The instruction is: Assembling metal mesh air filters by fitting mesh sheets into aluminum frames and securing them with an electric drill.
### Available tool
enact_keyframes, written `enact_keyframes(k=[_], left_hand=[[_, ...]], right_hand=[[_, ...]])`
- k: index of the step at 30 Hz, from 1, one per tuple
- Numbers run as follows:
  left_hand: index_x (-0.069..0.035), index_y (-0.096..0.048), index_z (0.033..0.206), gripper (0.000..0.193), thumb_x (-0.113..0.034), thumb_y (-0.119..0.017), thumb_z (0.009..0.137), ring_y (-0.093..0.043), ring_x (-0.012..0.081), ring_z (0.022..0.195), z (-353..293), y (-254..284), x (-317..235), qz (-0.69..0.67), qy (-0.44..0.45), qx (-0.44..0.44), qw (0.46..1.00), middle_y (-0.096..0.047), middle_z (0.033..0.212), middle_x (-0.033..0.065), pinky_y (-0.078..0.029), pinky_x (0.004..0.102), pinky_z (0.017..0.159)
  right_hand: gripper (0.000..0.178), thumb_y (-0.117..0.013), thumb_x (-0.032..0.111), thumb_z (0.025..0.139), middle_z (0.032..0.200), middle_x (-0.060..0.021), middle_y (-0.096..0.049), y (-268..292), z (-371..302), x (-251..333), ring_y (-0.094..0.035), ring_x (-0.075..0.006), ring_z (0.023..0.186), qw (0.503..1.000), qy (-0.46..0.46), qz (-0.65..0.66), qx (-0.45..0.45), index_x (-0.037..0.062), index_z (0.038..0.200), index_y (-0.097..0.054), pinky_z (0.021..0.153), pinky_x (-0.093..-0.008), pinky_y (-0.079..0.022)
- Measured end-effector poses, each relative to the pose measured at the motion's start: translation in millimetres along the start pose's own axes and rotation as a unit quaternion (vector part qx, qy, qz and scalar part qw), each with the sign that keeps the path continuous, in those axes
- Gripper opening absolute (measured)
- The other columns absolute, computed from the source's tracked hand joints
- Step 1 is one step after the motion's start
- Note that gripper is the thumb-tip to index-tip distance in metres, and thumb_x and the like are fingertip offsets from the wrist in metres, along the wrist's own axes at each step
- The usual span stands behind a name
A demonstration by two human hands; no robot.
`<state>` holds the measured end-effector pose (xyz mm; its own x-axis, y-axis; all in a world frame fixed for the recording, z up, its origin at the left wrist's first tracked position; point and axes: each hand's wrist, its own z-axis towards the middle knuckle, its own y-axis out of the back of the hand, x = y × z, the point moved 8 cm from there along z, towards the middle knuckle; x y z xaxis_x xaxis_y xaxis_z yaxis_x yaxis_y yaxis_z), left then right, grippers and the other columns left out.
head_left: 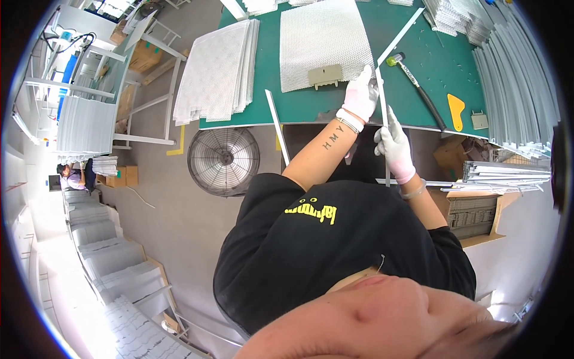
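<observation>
My left hand [361, 96], in a white glove, is closed at the bend of a thin white frame strip [384, 99], beside the lower right corner of a silvery mesh sheet [323, 36]. Part of its grip is hidden. Lower down, my gloved right hand [396, 151] has its fingers around the same strip, which runs down past the table edge toward me. Beyond the bend, another length of strip [400, 37] slants up to the right. A beige notched block [324, 76] lies on the mesh sheet's near edge, left of my left hand.
On the green table [418, 113] lie a hammer [417, 84], a yellow scraper [455, 111] and a small plate [479, 120]. Mesh stacks [218, 69] stand left, long strips [514, 90] right. A floor fan [225, 158] and an open carton [475, 216] are below; a person [76, 178] is far left.
</observation>
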<state>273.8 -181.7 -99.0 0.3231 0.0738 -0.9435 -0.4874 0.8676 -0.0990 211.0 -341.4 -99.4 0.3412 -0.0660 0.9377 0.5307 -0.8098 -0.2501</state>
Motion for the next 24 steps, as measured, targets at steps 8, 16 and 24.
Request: enact_keyframes(k=[8,16,24], left_hand=[[0.001,-0.062,0.114,0.021,-0.012,-0.064,0.098,-0.07,0.0241,0.075,-1,-16,40,-0.45,0.227,-0.06,0.862,-0.072,0.083,0.0139,-0.055,0.0316,0.067],[-0.002,-0.067,0.098,0.027,-0.027,-0.058,0.104,-0.062,0.0156,0.074,-1,-13,24,-0.32,0.246,-0.055,0.913,-0.064,0.081,0.0062,-0.052,0.0283,0.07],[-0.002,-0.063,0.113,0.023,-0.023,-0.058,0.104,-0.062,0.0203,0.091,-20,-20,19,-0.456,0.277,-0.09,0.841,-0.063,0.099,0.0087,-0.054,0.0324,0.086]], right_hand=[[0.061,-0.043,0.006,0.104,0.081,-0.0026,-0.055,1,-2,7,-0.045,-0.0047,0.052,0.997,0.008,-0.074,-0.037,0.0076,0.161,-0.023,0.051,-0.0209,-0.045],[0.06,-0.043,0.008,0.105,0.081,-0.0035,-0.055,2,-4,-4,-0.042,-0.0044,0.051,1.0,-0.004,0.01,-0.01,0.0071,0.161,-0.022,0.051,-0.0211,-0.045],[0.054,-0.046,0.013,0.105,0.076,-0.0034,-0.056,6,47,33,-0.045,-0.0063,0.049,0.998,0.036,-0.036,0.027,0.0036,0.157,-0.032,0.049,-0.0229,-0.046]])
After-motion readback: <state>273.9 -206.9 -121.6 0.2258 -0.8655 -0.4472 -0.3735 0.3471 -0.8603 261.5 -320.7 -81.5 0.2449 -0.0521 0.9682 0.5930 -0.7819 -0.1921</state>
